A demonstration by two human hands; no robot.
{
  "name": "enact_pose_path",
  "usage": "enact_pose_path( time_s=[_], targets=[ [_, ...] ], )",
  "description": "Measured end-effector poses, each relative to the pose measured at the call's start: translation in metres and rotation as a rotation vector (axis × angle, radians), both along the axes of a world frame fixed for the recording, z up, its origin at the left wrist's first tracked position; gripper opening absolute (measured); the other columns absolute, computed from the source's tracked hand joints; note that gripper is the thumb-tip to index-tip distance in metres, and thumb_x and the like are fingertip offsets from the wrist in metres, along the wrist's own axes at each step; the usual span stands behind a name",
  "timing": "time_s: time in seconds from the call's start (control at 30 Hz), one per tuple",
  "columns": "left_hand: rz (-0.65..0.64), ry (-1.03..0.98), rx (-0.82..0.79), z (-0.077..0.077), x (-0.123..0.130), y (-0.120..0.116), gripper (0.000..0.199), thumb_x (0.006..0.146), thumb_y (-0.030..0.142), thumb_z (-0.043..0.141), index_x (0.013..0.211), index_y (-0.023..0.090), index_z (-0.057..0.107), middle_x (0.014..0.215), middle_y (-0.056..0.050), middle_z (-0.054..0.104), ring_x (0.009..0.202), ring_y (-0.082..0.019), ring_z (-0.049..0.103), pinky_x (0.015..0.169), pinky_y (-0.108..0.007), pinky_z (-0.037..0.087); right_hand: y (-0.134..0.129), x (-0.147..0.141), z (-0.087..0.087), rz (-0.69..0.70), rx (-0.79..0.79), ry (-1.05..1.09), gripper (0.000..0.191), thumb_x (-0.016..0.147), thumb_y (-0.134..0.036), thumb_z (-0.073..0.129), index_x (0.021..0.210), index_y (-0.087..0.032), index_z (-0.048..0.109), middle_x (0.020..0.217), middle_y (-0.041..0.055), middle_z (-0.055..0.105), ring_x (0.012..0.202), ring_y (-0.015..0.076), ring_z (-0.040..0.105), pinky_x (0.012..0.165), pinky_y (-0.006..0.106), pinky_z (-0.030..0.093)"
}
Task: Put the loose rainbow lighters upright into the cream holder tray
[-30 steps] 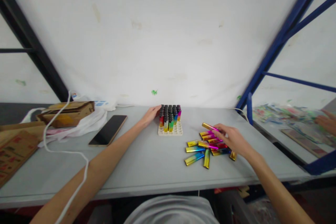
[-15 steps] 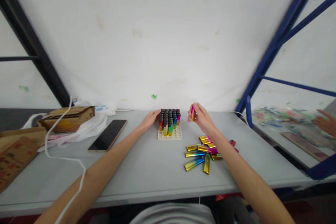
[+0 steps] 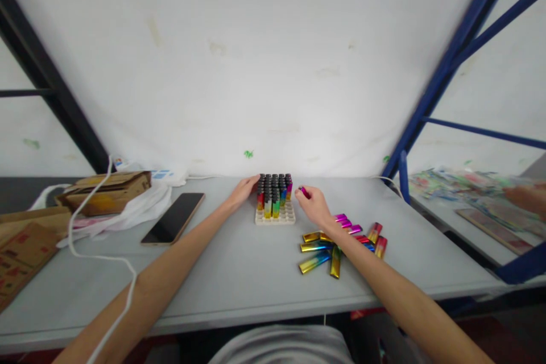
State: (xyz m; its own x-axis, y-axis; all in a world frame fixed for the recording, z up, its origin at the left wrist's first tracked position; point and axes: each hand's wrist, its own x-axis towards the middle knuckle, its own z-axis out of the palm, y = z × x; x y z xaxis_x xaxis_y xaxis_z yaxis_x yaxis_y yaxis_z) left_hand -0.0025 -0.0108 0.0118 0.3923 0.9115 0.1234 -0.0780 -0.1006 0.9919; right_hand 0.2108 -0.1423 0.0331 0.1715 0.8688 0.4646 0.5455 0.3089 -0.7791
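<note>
A white tray with round holes (image 3: 275,220) stands on the grey table, its back and left part filled with upright black-topped, shiny coloured lighters (image 3: 275,190). My left hand (image 3: 244,190) lies against the tray's left side, fingertips at the lighters, with no object of its own visible. Just right of the tray, my right hand (image 3: 313,203) pinches a purple lighter (image 3: 304,192), mostly hidden by the fingers. Nearer me, partly under my right forearm, lies a loose pile of shiny gold, blue, pink and red lighters (image 3: 314,262).
A phone (image 3: 174,218) lies left of my left forearm. Cardboard boxes (image 3: 104,192), white plastic bags (image 3: 140,207) and a white cable (image 3: 128,261) are at the left. A blue metal frame (image 3: 435,88) rises at the right; beyond it shows another person's hand (image 3: 526,198).
My right hand has moved left and slightly down toward the tray with the lighter, which has tilted. More of the pile's right side shows. My left hand stays at the tray.
</note>
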Motion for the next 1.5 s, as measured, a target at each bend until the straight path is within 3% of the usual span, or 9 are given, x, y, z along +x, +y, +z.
enact_pose_path(
  time_s=[0.27, 0.43, 0.53, 0.63, 0.8, 1.07, 1.37, 1.5],
  targets=[
    [-0.012, -0.009, -0.011, 0.003, 0.000, -0.003, 0.058, 0.069, 0.066, 0.074, 0.097, 0.015, 0.077, 0.107, -0.011, 0.078, 0.114, -0.031, 0.065, 0.106, -0.043, 0.045, -0.009, -0.001, 0.003, 0.099, 0.013, -0.060, 0.048, 0.096, -0.059, 0.047, 0.067, -0.021, 0.048, 0.059, -0.0042, 0.043, 0.059, 0.0133, 0.041, 0.058, 0.027, 0.031],
    [-0.003, -0.001, -0.010, 0.002, 0.000, -0.002, 0.057, 0.069, 0.066, 0.074, 0.095, 0.014, 0.077, 0.107, -0.011, 0.078, 0.113, -0.030, 0.066, 0.106, -0.042, 0.046, -0.012, 0.005, 0.011, 0.270, 0.018, -0.079, 0.044, 0.104, -0.057, 0.033, 0.092, -0.021, 0.057, 0.073, -0.0004, 0.057, 0.067, 0.0161, 0.053, 0.066, 0.028, 0.044],
    [0.003, 0.000, -0.001, 0.000, 0.000, -0.001, 0.061, 0.066, 0.068, 0.075, 0.095, 0.014, 0.078, 0.109, -0.011, 0.078, 0.112, -0.031, 0.066, 0.107, -0.043, 0.045, -0.010, 0.013, 0.014, 0.209, 0.127, -0.319, 0.045, 0.106, -0.053, 0.031, 0.085, -0.021, 0.056, 0.083, 0.0053, 0.060, 0.081, 0.0196, 0.056, 0.080, 0.031, 0.045],
    [0.013, 0.009, 0.003, 0.001, 0.000, -0.001, 0.062, 0.067, 0.069, 0.075, 0.098, 0.015, 0.078, 0.110, -0.010, 0.078, 0.113, -0.031, 0.066, 0.107, -0.044, 0.046, -0.006, 0.021, 0.014, 0.130, 0.107, -0.477, 0.044, 0.106, -0.052, 0.033, 0.081, -0.022, 0.054, 0.077, 0.0044, 0.059, 0.075, 0.0190, 0.053, 0.077, 0.031, 0.042],
    [0.030, 0.039, 0.004, 0.004, 0.000, -0.004, 0.058, 0.075, 0.065, 0.073, 0.107, 0.016, 0.078, 0.107, -0.010, 0.079, 0.113, -0.030, 0.067, 0.105, -0.043, 0.047, 0.003, 0.028, 0.009, 0.134, 0.048, -0.512, 0.041, 0.106, -0.049, 0.037, 0.083, -0.020, 0.055, 0.074, 0.0028, 0.063, 0.067, 0.0169, 0.054, 0.068, 0.028, 0.040],
    [-0.007, 0.008, -0.008, 0.000, 0.000, 0.000, 0.054, 0.074, 0.063, 0.072, 0.098, 0.015, 0.078, 0.110, -0.010, 0.078, 0.111, -0.029, 0.067, 0.108, -0.042, 0.045, 0.015, 0.027, -0.003, 0.197, -0.009, -0.654, 0.029, 0.106, -0.035, 0.044, 0.094, -0.016, 0.062, 0.089, 0.0094, 0.070, 0.078, 0.0190, 0.060, 0.075, 0.029, 0.044],
    [-0.012, -0.001, -0.002, -0.003, 0.000, 0.003, 0.053, 0.075, 0.063, 0.072, 0.098, 0.015, 0.078, 0.107, -0.010, 0.078, 0.110, -0.029, 0.067, 0.106, -0.043, 0.047, 0.028, 0.029, 0.005, 0.235, -0.056, -0.737, 0.030, 0.107, -0.031, 0.042, 0.094, -0.015, 0.063, 0.092, 0.0131, 0.072, 0.083, 0.0233, 0.065, 0.080, 0.034, 0.047],
    [-0.018, -0.014, -0.007, -0.003, 0.000, 0.002, 0.053, 0.073, 0.063, 0.073, 0.096, 0.015, 0.078, 0.108, -0.009, 0.078, 0.109, -0.029, 0.068, 0.107, -0.043, 0.046, 0.027, 0.036, 0.012, 0.343, -0.032, -0.745, 0.030, 0.107, -0.031, 0.042, 0.097, -0.015, 0.064, 0.097, 0.0125, 0.072, 0.087, 0.0220, 0.065, 0.083, 0.032, 0.048]
  ],
)
